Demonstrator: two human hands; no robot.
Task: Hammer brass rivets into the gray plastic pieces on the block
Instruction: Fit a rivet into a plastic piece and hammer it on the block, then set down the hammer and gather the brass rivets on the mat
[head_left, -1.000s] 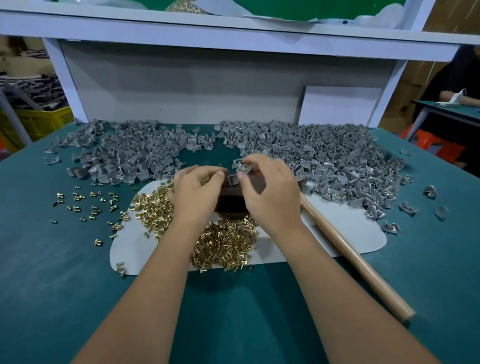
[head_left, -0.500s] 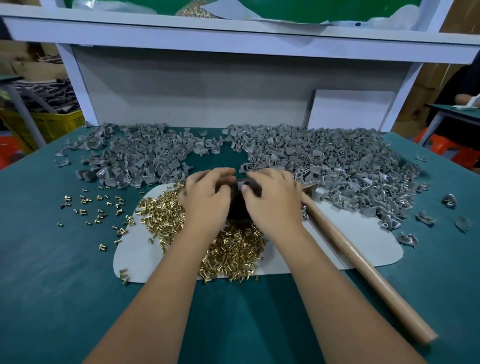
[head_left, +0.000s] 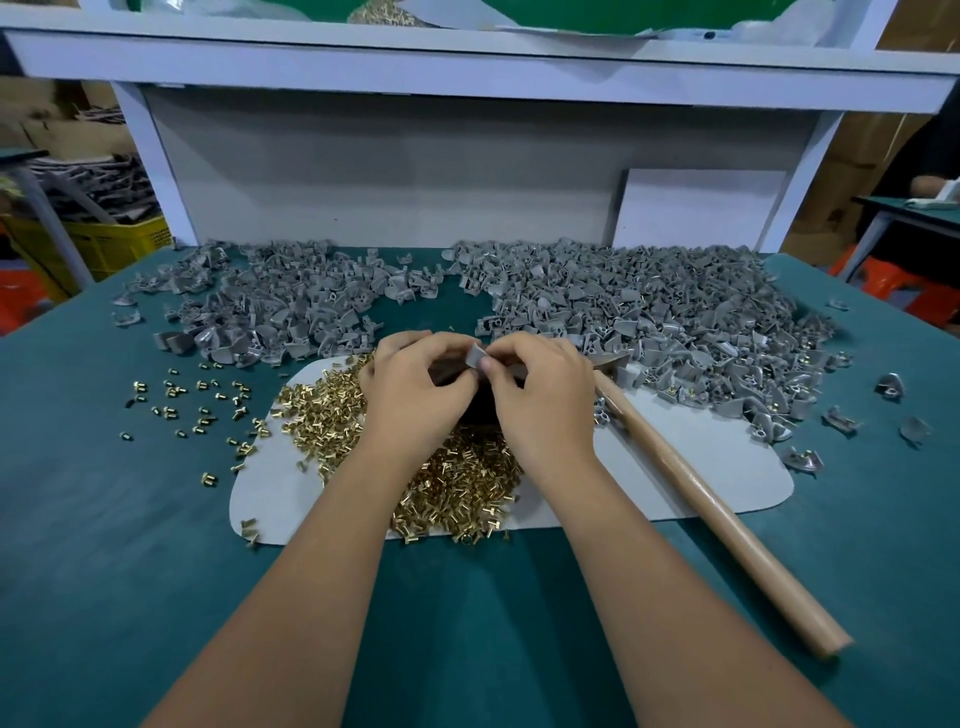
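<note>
Right hand (head_left: 540, 400) now pinching gray plastic piece (head_left: 475, 357) over dark block (head_left: 480, 402), left hand (head_left: 415, 395) curled alongside, closer together than a second ago; hammer (head_left: 711, 504) idle on tabletop, seating underway.

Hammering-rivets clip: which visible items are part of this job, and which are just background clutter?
Job items:
gray piece pinched by right hand
left hand at the dark block
brass rivets
gray piece heaps
hammer, lying unheld
white mat

Lying about:
yellow crate
white board
orange stool
</note>
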